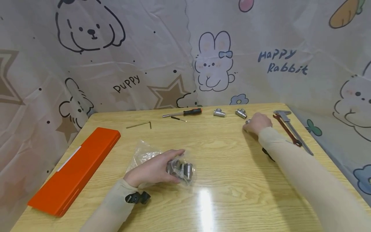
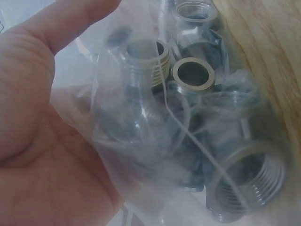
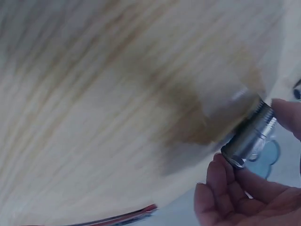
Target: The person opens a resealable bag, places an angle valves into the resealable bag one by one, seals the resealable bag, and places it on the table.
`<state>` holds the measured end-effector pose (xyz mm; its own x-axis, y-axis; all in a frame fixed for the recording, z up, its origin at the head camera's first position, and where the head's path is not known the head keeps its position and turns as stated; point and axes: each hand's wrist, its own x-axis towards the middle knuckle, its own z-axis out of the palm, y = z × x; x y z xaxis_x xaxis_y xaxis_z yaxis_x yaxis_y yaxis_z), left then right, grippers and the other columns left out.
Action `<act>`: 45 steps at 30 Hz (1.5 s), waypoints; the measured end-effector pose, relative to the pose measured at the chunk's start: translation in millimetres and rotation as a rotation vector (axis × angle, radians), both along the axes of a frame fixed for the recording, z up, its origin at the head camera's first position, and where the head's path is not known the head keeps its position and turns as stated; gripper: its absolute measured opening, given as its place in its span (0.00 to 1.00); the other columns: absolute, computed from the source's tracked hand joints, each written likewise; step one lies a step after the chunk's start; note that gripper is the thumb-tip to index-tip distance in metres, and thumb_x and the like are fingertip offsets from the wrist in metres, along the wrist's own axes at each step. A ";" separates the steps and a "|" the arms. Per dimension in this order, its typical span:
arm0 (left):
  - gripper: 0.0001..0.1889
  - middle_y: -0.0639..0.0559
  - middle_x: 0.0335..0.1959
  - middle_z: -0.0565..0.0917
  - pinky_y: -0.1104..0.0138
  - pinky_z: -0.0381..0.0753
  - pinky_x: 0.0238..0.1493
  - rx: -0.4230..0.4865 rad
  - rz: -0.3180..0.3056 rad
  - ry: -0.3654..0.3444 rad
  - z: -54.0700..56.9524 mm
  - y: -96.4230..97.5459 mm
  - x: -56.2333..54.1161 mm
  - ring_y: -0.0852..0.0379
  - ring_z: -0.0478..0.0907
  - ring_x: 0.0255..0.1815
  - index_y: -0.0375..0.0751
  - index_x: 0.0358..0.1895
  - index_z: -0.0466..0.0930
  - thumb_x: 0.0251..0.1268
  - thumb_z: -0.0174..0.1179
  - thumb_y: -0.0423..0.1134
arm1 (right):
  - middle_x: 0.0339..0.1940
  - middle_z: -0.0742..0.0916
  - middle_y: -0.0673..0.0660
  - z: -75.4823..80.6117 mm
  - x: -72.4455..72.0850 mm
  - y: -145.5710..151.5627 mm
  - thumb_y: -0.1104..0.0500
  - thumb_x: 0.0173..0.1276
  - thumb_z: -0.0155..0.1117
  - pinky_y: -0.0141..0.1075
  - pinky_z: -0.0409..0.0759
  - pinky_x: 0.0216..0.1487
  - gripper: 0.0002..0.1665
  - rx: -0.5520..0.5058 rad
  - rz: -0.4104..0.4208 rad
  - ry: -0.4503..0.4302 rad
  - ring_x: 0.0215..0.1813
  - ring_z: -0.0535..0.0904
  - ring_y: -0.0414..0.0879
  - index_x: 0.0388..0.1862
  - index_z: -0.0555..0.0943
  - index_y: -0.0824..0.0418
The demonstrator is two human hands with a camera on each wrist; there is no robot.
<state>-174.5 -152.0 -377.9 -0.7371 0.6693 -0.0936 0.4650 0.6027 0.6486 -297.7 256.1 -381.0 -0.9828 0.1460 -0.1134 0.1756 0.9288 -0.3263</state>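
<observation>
A clear plastic bag [image 1: 187, 185] holding several metal threaded pipe fittings [image 1: 188, 170] lies on the table. My left hand [image 1: 153, 167] rests beside it, thumb and fingers spread around the fittings' end. In the left wrist view the bag lies against the palm, and the fittings [image 2: 193, 75] show their threaded mouths through the plastic. At the table's far right, my right hand [image 1: 259, 123] pinches a chrome pipe fitting [image 3: 249, 134] between thumb and fingers, low over the wood. Two similar chrome tee fittings, one left [image 1: 219, 112] and one right [image 1: 241, 113], lie just left of that hand.
An orange case [image 1: 78, 170] lies along the left side. A hex key [image 1: 139, 125], a screwdriver [image 1: 185, 112] and a small thin black tool [image 1: 178, 119] lie toward the back. A reddish wrench [image 1: 287, 130] and a caliper [image 1: 297, 133] lie by the right edge. Printed cloth hangs behind.
</observation>
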 end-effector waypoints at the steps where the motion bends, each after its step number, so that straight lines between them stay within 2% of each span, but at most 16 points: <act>1: 0.53 0.52 0.75 0.63 0.56 0.64 0.70 -0.004 -0.001 -0.001 0.3 0.5 -0.1 0.52 0.61 0.73 0.47 0.78 0.55 0.50 0.77 0.50 | 0.28 0.79 0.62 1.2 2.5 -0.2 0.48 0.61 0.67 0.46 0.78 0.34 0.21 -0.026 0.023 0.016 0.32 0.74 0.55 0.27 0.77 0.67; 3: 0.53 0.52 0.75 0.64 0.56 0.64 0.70 -0.010 -0.003 0.004 1.0 1.0 -0.1 0.52 0.61 0.73 0.46 0.78 0.56 0.50 0.77 0.50 | 0.27 0.80 0.60 6.3 11.2 -3.6 0.50 0.61 0.70 0.43 0.75 0.33 0.19 -0.091 0.080 0.038 0.32 0.73 0.53 0.29 0.79 0.66; 5: 0.53 0.53 0.74 0.64 0.57 0.65 0.70 -0.016 -0.001 0.005 2.5 1.5 0.0 0.53 0.62 0.72 0.47 0.78 0.56 0.50 0.77 0.49 | 0.33 0.83 0.62 13.1 24.3 -10.1 0.51 0.61 0.72 0.44 0.76 0.38 0.20 -0.152 0.152 0.068 0.35 0.74 0.54 0.37 0.82 0.68; 8: 0.52 0.52 0.73 0.66 0.57 0.66 0.69 -0.008 -0.006 0.015 4.3 1.7 -0.2 0.52 0.64 0.71 0.46 0.78 0.57 0.49 0.78 0.48 | 0.46 0.85 0.66 25.3 51.4 -25.6 0.51 0.61 0.74 0.50 0.78 0.49 0.29 -0.221 0.268 0.099 0.44 0.77 0.57 0.54 0.81 0.69; 10: 0.52 0.51 0.73 0.66 0.56 0.67 0.69 0.002 -0.013 0.019 5.4 1.8 -0.6 0.52 0.65 0.70 0.44 0.78 0.57 0.49 0.78 0.47 | 0.51 0.84 0.67 30.4 71.1 -38.2 0.51 0.59 0.76 0.53 0.78 0.54 0.36 -0.243 0.345 0.127 0.49 0.79 0.58 0.60 0.78 0.71; 12: 0.53 0.50 0.73 0.66 0.56 0.66 0.70 0.009 -0.021 0.022 5.7 1.9 -0.9 0.51 0.64 0.71 0.43 0.78 0.56 0.50 0.78 0.47 | 0.52 0.84 0.66 33.1 90.8 -52.9 0.51 0.57 0.78 0.53 0.79 0.55 0.38 -0.265 0.401 0.146 0.52 0.80 0.58 0.61 0.77 0.71; 15: 0.53 0.49 0.74 0.65 0.55 0.64 0.70 0.014 -0.019 0.017 5.8 1.8 -1.1 0.50 0.63 0.72 0.43 0.78 0.56 0.50 0.78 0.47 | 0.50 0.85 0.63 31.2 115.7 -77.5 0.52 0.54 0.80 0.49 0.82 0.52 0.38 -0.285 0.484 0.171 0.50 0.81 0.56 0.59 0.79 0.70; 19: 0.53 0.49 0.74 0.65 0.54 0.64 0.70 0.018 -0.006 0.008 5.0 1.3 -0.7 0.49 0.64 0.71 0.44 0.78 0.56 0.49 0.78 0.48 | 0.45 0.87 0.56 22.8 135.8 -110.6 0.52 0.50 0.82 0.41 0.83 0.45 0.34 -0.311 0.584 0.181 0.45 0.82 0.51 0.54 0.83 0.66; 23: 0.53 0.48 0.73 0.66 0.53 0.67 0.69 0.022 -0.007 0.014 4.2 1.3 -0.5 0.49 0.66 0.69 0.45 0.78 0.56 0.49 0.78 0.48 | 0.42 0.87 0.53 14.4 144.4 -139.4 0.52 0.49 0.83 0.36 0.81 0.41 0.33 -0.306 0.682 0.197 0.41 0.82 0.49 0.52 0.84 0.65; 27: 0.52 0.48 0.73 0.66 0.53 0.67 0.69 0.024 -0.015 0.012 3.7 1.6 -0.6 0.50 0.66 0.70 0.46 0.78 0.57 0.50 0.78 0.48 | 0.43 0.88 0.57 9.2 147.6 -162.5 0.50 0.48 0.83 0.39 0.82 0.43 0.37 -0.268 0.742 0.220 0.42 0.82 0.50 0.54 0.83 0.67; 30: 0.52 0.47 0.74 0.65 0.53 0.65 0.70 0.025 -0.018 0.005 2.8 1.7 -0.4 0.50 0.64 0.71 0.44 0.78 0.57 0.50 0.78 0.47 | 0.42 0.88 0.57 6.9 146.8 -176.9 0.49 0.49 0.82 0.40 0.82 0.45 0.35 -0.214 0.774 0.251 0.42 0.82 0.49 0.53 0.84 0.65; 33: 0.52 0.46 0.74 0.64 0.52 0.64 0.70 0.024 -0.021 0.010 3.1 1.8 -0.7 0.49 0.63 0.72 0.43 0.78 0.57 0.49 0.78 0.47 | 0.41 0.88 0.56 5.4 144.5 -186.2 0.48 0.50 0.81 0.39 0.81 0.44 0.33 -0.158 0.783 0.284 0.41 0.81 0.48 0.52 0.85 0.65; 37: 0.53 0.47 0.74 0.64 0.54 0.65 0.70 0.035 -0.026 0.014 2.5 1.5 -1.3 0.50 0.63 0.72 0.42 0.77 0.57 0.48 0.78 0.50 | 0.40 0.89 0.53 2.6 142.8 -194.5 0.46 0.50 0.81 0.42 0.79 0.44 0.30 -0.145 0.776 0.302 0.39 0.81 0.47 0.49 0.87 0.61; 40: 0.55 0.48 0.74 0.65 0.56 0.65 0.70 0.045 -0.021 0.012 2.7 1.7 -1.7 0.52 0.64 0.71 0.43 0.77 0.58 0.45 0.78 0.53 | 0.37 0.89 0.50 0.1 142.5 -201.6 0.44 0.51 0.81 0.43 0.75 0.42 0.25 -0.128 0.775 0.312 0.37 0.80 0.44 0.43 0.88 0.57; 45: 0.56 0.48 0.73 0.66 0.57 0.65 0.70 0.045 -0.022 0.027 4.2 2.3 -1.6 0.53 0.65 0.70 0.41 0.77 0.58 0.43 0.79 0.54 | 0.34 0.88 0.47 -3.4 142.1 -212.9 0.39 0.50 0.79 0.38 0.64 0.36 0.22 -0.074 0.777 0.329 0.33 0.77 0.42 0.36 0.88 0.52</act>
